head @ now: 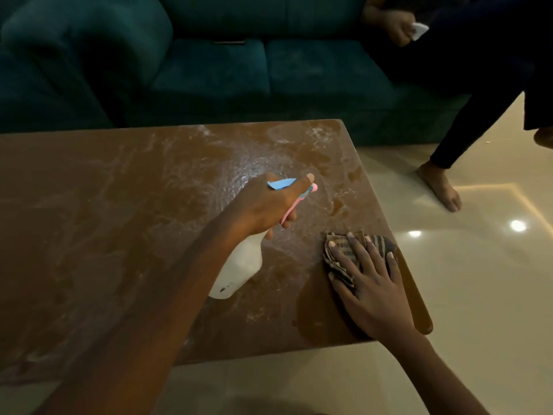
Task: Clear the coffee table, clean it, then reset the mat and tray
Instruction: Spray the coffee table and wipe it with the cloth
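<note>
The brown, marble-patterned bench [89, 220] filled the near and middle of the view, with its right end and near right corner in sight and its top smeared with pale, wet-looking streaks and foam, thickest toward the far right. Over the middle of that wet patch the left hand [263, 205] gripped the neck of a spray bottle [239, 265]. Its fingers were wrapped round the pink trigger and the forefinger lay stretched along the top beside the blue nozzle piece, which pointed to the far right. The bottle's white body slanted down toward the near left beneath the wrist, close over the bench top, and whether it touched the surface could not be told. To the right of the bottle, near the bench's right edge, a crumpled striped cloth [339, 256] lay on the top. The right hand [371, 283] rested flat upon it, fingers straight and spread wide and pointing toward the far left, so that it covered most of the cloth and curled round nothing. Beyond the far edge of the bench stood a dark teal sofa [209, 70] with a thin dark flat thing [229, 41] on its seat cushion. On the far right end of the sofa sat another person [478, 70] in dark clothing, one hand holding a small white thing [419, 30] and one bare foot [440, 187] on the glossy cream floor [478, 280], which showed bright spots of reflected light to the right of the bench.
</note>
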Action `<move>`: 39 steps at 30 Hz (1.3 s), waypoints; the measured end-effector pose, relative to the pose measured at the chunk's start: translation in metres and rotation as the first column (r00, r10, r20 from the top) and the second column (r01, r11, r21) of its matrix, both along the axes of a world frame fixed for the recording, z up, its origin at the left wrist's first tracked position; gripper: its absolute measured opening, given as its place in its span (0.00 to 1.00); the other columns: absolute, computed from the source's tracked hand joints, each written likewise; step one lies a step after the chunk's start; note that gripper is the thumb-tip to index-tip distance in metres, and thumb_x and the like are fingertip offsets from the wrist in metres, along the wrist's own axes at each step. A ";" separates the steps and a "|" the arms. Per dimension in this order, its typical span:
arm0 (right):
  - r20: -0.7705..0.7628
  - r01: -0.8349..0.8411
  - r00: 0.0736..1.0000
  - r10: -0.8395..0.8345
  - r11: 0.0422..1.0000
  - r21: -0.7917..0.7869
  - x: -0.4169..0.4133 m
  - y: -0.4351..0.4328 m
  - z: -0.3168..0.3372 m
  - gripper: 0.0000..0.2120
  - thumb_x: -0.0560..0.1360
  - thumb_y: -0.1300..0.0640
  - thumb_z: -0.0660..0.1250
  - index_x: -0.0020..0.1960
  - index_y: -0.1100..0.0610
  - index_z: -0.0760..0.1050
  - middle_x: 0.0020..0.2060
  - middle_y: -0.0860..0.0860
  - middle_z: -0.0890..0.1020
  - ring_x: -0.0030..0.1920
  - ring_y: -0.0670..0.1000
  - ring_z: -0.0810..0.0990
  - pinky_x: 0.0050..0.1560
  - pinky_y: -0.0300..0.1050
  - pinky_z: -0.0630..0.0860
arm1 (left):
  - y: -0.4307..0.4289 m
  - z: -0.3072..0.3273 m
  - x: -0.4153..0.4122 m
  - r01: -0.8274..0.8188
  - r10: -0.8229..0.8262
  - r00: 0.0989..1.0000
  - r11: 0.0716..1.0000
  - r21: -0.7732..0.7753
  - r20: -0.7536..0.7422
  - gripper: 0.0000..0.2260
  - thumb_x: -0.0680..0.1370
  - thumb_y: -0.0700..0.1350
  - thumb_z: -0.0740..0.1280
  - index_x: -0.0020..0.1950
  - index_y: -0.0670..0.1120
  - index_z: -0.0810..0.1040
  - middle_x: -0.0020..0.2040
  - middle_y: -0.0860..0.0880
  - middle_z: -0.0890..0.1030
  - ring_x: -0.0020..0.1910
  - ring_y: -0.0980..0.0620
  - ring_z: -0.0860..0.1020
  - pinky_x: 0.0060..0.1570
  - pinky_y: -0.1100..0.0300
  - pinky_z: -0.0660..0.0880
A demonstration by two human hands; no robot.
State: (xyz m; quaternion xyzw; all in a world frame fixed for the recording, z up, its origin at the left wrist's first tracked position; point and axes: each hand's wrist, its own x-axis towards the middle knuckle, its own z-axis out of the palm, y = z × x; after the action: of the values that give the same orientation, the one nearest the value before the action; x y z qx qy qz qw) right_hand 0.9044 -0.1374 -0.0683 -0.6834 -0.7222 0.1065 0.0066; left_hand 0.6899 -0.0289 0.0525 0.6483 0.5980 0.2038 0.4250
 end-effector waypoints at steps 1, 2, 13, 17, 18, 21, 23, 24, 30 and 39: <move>-0.006 -0.004 1.000 0.004 1.000 0.013 0.000 0.001 0.000 0.28 0.75 0.31 0.31 0.74 0.29 0.32 0.78 0.41 0.36 0.77 0.47 0.31 0.76 0.53 0.30 | 0.000 -0.001 0.002 -0.007 0.007 1.000 1.000 -0.003 -0.010 0.25 0.76 0.68 0.56 0.38 0.49 0.79 0.33 0.52 0.82 0.26 0.60 0.78 0.31 0.60 0.77; -0.010 -0.004 1.000 0.004 1.000 0.026 -0.001 0.000 0.000 0.27 0.75 0.31 0.31 0.74 0.29 0.32 0.78 0.41 0.36 0.77 0.48 0.32 0.76 0.53 0.31 | 0.000 -0.002 0.003 -0.011 0.011 1.000 1.000 -0.005 -0.017 0.26 0.76 0.69 0.55 0.37 0.49 0.79 0.32 0.52 0.82 0.25 0.61 0.78 0.30 0.60 0.77; 0.025 -0.118 0.993 0.117 0.990 0.078 0.008 -0.002 -0.007 0.27 0.82 0.34 0.42 0.79 0.39 0.53 0.78 0.48 0.60 0.77 0.56 0.60 0.72 0.58 0.53 | 0.018 -0.016 0.017 -0.066 0.060 0.996 0.993 -0.094 -0.066 0.30 0.78 0.68 0.52 0.32 0.47 0.78 0.32 0.51 0.81 0.26 0.57 0.77 0.31 0.59 0.77; 0.043 -0.156 0.987 0.154 0.986 0.055 0.012 -0.003 -0.006 0.28 0.81 0.34 0.42 0.79 0.40 0.54 0.78 0.49 0.62 0.77 0.55 0.61 0.72 0.59 0.54 | 0.028 -0.018 0.028 -0.060 0.049 0.991 0.994 -0.092 -0.121 0.32 0.78 0.68 0.52 0.33 0.46 0.80 0.34 0.49 0.82 0.27 0.51 0.77 0.30 0.60 0.75; 0.045 -0.168 0.985 0.166 0.984 0.049 0.014 -0.003 -0.006 0.28 0.81 0.34 0.42 0.79 0.40 0.53 0.78 0.48 0.62 0.77 0.55 0.60 0.71 0.59 0.54 | 0.029 -0.018 0.032 -0.054 0.042 0.990 0.995 -0.086 -0.137 0.32 0.77 0.69 0.52 0.34 0.46 0.80 0.34 0.49 0.83 0.27 0.51 0.77 0.30 0.60 0.75; 0.044 -0.197 0.980 0.195 0.979 0.049 0.018 -0.006 -0.005 0.29 0.81 0.33 0.43 0.79 0.40 0.55 0.77 0.48 0.64 0.77 0.54 0.58 0.70 0.59 0.55 | 0.032 -0.017 0.043 -0.051 0.035 0.988 0.993 -0.104 -0.154 0.29 0.78 0.68 0.54 0.36 0.46 0.81 0.34 0.50 0.83 0.28 0.54 0.78 0.29 0.61 0.75; 0.030 -0.199 0.980 0.198 0.979 0.042 0.020 -0.008 -0.004 0.28 0.81 0.34 0.43 0.79 0.40 0.57 0.77 0.48 0.64 0.77 0.53 0.58 0.70 0.59 0.55 | 0.035 -0.017 0.048 -0.034 0.017 0.988 0.993 -0.113 -0.154 0.28 0.78 0.67 0.55 0.37 0.46 0.80 0.33 0.50 0.82 0.29 0.54 0.78 0.29 0.61 0.74; 0.024 -0.198 0.980 0.197 0.979 0.044 0.021 -0.008 -0.004 0.28 0.81 0.34 0.43 0.78 0.40 0.58 0.77 0.47 0.64 0.77 0.53 0.57 0.70 0.59 0.55 | 0.037 -0.018 0.051 -0.025 0.007 0.987 0.993 -0.111 -0.160 0.28 0.78 0.67 0.55 0.37 0.46 0.80 0.33 0.50 0.82 0.30 0.54 0.78 0.29 0.61 0.73; -0.004 -0.092 0.996 0.092 0.995 0.048 0.027 -0.024 -0.007 0.28 0.81 0.33 0.41 0.79 0.38 0.53 0.79 0.45 0.60 0.79 0.52 0.55 0.72 0.57 0.54 | 0.039 -0.032 0.055 0.008 -0.017 0.959 0.999 -0.032 -0.283 0.25 0.76 0.68 0.57 0.45 0.47 0.79 0.34 0.48 0.83 0.33 0.51 0.80 0.36 0.58 0.76; -0.078 0.143 0.987 -0.140 0.989 0.043 0.037 0.031 -0.003 0.31 0.76 0.30 0.34 0.78 0.34 0.43 0.80 0.43 0.45 0.80 0.50 0.41 0.78 0.54 0.41 | 0.044 -0.028 0.026 -0.071 0.072 0.989 0.997 0.013 -0.132 0.24 0.79 0.65 0.56 0.41 0.47 0.80 0.36 0.50 0.83 0.32 0.54 0.81 0.27 0.62 0.73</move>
State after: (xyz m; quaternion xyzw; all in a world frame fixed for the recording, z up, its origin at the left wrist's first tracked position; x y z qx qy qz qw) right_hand 0.9415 -0.1061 -0.0711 -0.7282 -0.6735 0.1135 0.0578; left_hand 0.7155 0.0153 0.0248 0.6404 0.6468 0.1777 0.3742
